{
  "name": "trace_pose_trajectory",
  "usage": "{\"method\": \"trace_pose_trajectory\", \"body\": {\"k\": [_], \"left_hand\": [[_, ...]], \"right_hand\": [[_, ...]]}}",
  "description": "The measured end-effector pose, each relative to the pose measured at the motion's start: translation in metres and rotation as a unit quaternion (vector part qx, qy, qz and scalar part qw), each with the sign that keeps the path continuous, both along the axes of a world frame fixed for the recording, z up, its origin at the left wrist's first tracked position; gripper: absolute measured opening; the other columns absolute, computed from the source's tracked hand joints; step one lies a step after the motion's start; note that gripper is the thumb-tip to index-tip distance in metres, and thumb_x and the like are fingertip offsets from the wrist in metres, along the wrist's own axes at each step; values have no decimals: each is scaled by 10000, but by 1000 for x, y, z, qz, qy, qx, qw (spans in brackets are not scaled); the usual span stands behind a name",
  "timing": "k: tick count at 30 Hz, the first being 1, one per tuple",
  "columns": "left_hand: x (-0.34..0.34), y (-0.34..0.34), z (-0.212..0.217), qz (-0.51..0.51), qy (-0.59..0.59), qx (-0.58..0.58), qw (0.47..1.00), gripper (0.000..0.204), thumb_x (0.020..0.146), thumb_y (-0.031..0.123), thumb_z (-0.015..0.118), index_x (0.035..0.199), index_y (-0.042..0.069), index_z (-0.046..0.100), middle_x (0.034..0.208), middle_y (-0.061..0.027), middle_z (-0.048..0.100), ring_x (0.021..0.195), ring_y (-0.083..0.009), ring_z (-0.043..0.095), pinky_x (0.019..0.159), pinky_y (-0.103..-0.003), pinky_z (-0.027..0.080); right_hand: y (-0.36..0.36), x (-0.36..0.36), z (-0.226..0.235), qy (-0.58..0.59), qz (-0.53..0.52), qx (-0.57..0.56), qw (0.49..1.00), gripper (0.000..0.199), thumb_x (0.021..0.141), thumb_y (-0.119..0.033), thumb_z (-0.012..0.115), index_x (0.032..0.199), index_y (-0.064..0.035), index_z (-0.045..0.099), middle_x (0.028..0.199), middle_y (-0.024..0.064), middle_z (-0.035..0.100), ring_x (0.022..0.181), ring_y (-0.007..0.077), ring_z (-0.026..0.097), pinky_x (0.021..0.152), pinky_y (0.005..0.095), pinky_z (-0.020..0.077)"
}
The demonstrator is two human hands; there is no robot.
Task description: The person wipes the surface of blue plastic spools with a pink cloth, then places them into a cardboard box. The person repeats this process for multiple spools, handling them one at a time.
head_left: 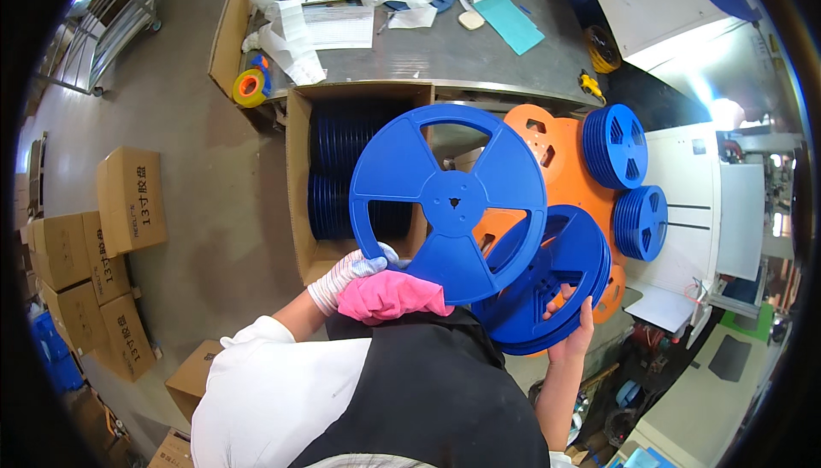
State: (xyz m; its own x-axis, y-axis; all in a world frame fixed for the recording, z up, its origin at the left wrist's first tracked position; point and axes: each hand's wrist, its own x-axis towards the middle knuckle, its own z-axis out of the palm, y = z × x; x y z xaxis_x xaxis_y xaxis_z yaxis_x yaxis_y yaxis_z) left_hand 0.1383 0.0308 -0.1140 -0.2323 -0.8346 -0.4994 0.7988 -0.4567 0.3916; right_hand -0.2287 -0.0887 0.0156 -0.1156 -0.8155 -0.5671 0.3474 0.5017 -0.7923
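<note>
My left hand [342, 278], in a white knit glove, grips the lower left rim of a large blue plastic reel [385, 160], which faces up with three wide cut-outs. A bunched pink cloth [392, 295] lies against that hand and the reel's lower edge; how the fingers hold it is hidden. My bare right hand [575, 331] is closed on the lower right edge of several stacked blue reels [505, 318], tilted and partly behind the first one. Left of the held reel stands an open cardboard box [299, 203] with dark blue reels [333, 203] packed on edge.
Behind the reels are orange discs [590, 164] bearing two smaller stacks of blue reels [627, 145] [640, 222]. A metal worktable [428, 58] beyond holds papers, bottles and a tape dispenser [251, 88]. Closed cartons [132, 199] stand on the floor at left.
</note>
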Motion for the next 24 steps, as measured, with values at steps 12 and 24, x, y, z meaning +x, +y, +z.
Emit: {"method": "trace_pose_trajectory", "body": {"k": [12,24], "left_hand": [[94,28,-148,86,-711,228,659,247,918,262,592,1046,53,618,878,-205,685,817,-356,657,765,-425,521],[117,-22,-220,17,-741,320,591,294,916,313,541,1078,78,612,917,-233,687,889,-426,652,791,-476,514]], "right_hand": [[8,1,0,-4,-7,-6,1000,369,995,-390,515,1117,-43,546,1168,64,597,722,190,666,596,332,579],[17,-17,-8,-7,-16,7,1000,556,997,-452,488,1274,28,537,870,141,654,745,210,648,636,308,560]]}}
